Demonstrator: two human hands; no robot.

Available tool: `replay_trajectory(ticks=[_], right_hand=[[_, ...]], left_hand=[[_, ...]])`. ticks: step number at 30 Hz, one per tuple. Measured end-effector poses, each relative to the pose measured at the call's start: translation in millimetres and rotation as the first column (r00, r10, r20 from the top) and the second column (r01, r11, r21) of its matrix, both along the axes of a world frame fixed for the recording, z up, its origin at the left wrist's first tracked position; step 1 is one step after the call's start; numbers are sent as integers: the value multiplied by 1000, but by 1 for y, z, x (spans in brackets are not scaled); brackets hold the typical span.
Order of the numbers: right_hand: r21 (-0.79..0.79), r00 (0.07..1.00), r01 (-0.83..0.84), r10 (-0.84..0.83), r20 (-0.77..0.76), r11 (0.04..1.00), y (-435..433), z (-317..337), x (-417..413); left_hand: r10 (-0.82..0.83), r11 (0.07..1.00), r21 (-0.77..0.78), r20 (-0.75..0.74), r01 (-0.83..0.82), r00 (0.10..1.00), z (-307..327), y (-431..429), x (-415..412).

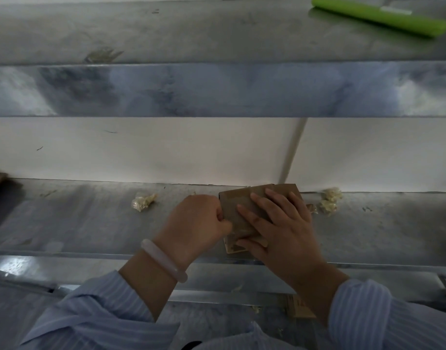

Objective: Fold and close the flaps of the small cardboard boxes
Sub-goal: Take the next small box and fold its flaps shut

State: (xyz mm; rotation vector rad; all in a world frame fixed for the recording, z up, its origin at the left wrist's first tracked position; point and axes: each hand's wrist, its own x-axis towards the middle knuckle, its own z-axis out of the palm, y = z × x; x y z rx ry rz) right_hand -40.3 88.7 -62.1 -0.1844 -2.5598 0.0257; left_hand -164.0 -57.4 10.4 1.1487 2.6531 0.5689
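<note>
A small brown cardboard box (pixel 238 205) lies on the steel worktop (pixel 90 223), a little right of centre. My right hand (pixel 275 223) rests flat on top of it, fingers straight and spread, with the thumb along the box's near edge. My left hand (pixel 196 221) is curled at the box's left end, its fingertips pinching the box's left edge. A printed flap (pixel 233 247) shows at the box's near side, under my right thumb. The left end of the box is hidden by my left hand.
Crumpled clear wrappers lie on the worktop at the left (pixel 143 202) and at the right (pixel 330 200). A raised steel shelf (pixel 217 89) runs across above a white back panel (pixel 166 152). A green roll (pixel 378 15) lies on the shelf's far right. Brown cardboard (pixel 299 306) lies below the table.
</note>
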Motion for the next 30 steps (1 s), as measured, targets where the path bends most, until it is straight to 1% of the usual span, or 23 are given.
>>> replay_trajectory(ticks=[2,3,5,7,8,9,10,12,14,16,19,22,30], right_hand=[[1,1000,0,0,-12,1000,0,-1,1],[3,1000,0,0,-10,1000,1,-1,1],[4,1000,1,-1,-5,1000,2,-2,2],[-3,1000,5,-5,-4,1000,3,-1,1],[-5,1000,7,-7,-3,1000,3,-1,1],[-6,1000,8,-8,-3,1000,2,-1,1],[-5,1000,8,-8,-5,1000,2,0,0],[-1,1000,4,-4,-15,1000,2,0,0],[5,1000,-2,3,-31,1000,3,-1,0],[17,999,-9,9,-36,1000,2,0,0],[21,1000,-9,9,-21,1000,2,-1,-1],[15,1000,-4,4,-7,1000,3,-2,-1],[14,1000,-15,15,0,1000,3,0,-1]], left_hand=[[33,999,23,-5,-33,999,-3,1,2],[64,997,49,25,-66,998,-7,2,2],[146,981,109,152,-163,978,-15,1,3],[193,958,154,274,-241,942,-23,-2,5],[202,951,168,296,-259,933,-25,-4,6],[195,950,184,285,-254,938,-25,-6,7],[172,954,202,238,-222,956,-24,-8,7],[76,967,238,87,-95,993,-19,-12,6],[-37,973,224,-66,51,997,-14,-13,1],[-106,984,122,-187,130,977,-7,-10,-2],[-171,984,-94,-316,149,933,2,-4,-3],[-229,971,-155,-376,182,898,4,-3,0],[-262,964,-152,-450,216,854,4,-1,-5]])
